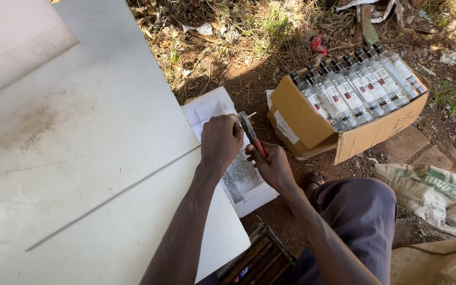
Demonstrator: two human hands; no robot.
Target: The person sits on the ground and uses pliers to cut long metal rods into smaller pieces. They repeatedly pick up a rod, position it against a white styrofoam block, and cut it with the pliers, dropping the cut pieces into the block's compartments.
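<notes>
My left hand (220,141) is closed around the end of a long thin metal rod (114,195) that lies across a large white board (80,158). My right hand (271,164) grips the red handles of pliers (250,132), whose jaws bite the rod's tip just past my left fist. Both hands hover over a small white tray (212,108) holding several short nails or wire pieces (241,175).
A cardboard box (312,126) filled with several clear bottles (354,87) sits on bare earth to the right. A wooden crate (257,261) lies near my knee. Printed sacks (434,195) lie at the right. Dry grass and litter cover the ground beyond.
</notes>
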